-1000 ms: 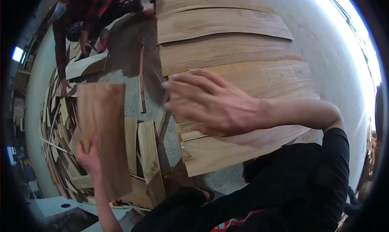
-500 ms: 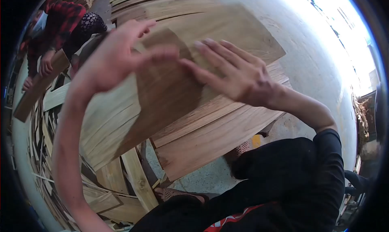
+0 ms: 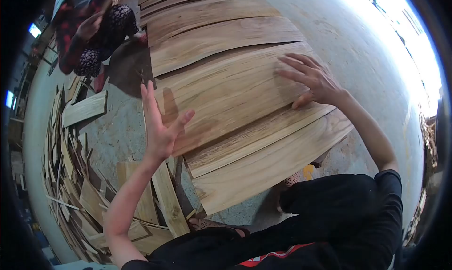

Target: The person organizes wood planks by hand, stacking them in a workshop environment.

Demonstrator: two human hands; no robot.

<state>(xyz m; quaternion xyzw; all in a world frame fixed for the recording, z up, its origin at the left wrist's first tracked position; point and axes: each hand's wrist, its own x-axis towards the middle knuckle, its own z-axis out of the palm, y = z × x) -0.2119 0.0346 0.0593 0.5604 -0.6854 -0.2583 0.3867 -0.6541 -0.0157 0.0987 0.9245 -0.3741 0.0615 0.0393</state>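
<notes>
our right hand (image 3: pixel 313 81) presses flat, fingers spread, on the veneer sheet (image 3: pixel 226 91), which lies atop overlapped sheets (image 3: pixel 263 161) on the floor (image 3: pixel 358 48); our left hand (image 3: pixel 160 126) hovers open at its left edge. uneven pressure may crack the thin sheet or slide it askew.

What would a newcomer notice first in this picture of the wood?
A row of broad, overlapping wood sheets runs down the centre. The right hand lies flat on the middle sheet, and the left hand is spread open beside its left edge. A heap of wood scraps lies at the left.
</notes>
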